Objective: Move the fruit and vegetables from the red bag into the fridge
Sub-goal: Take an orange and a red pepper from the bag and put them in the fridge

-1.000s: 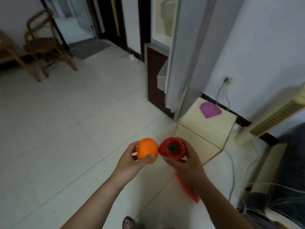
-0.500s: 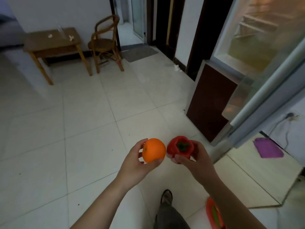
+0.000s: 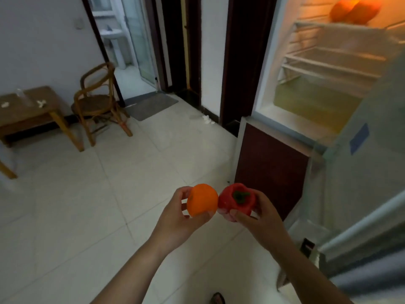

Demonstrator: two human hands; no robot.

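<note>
My left hand [image 3: 178,220] holds an orange [image 3: 202,199] in front of me, low in the middle of the head view. Right beside it, my right hand [image 3: 260,218] grips a red bell pepper [image 3: 237,199] with its green stem facing up; the two touch. The open fridge [image 3: 324,88] stands at the upper right, lit inside, with white wire shelves. Two orange fruits [image 3: 355,10] lie on its top shelf. The fridge door [image 3: 372,183] hangs open at the right. The red bag is out of view.
A dark red lower fridge panel [image 3: 271,165] stands just behind the pepper. A wooden table [image 3: 28,110] and a rattan chair [image 3: 98,102] stand at the left. A grey mat [image 3: 151,105] lies before a doorway. White floor tiles [image 3: 87,194] spread between.
My view has swung up and to the right, so the lit fridge interior now shows and the red bag has dropped out of sight. Both hands still hold the orange and the pepper together.
</note>
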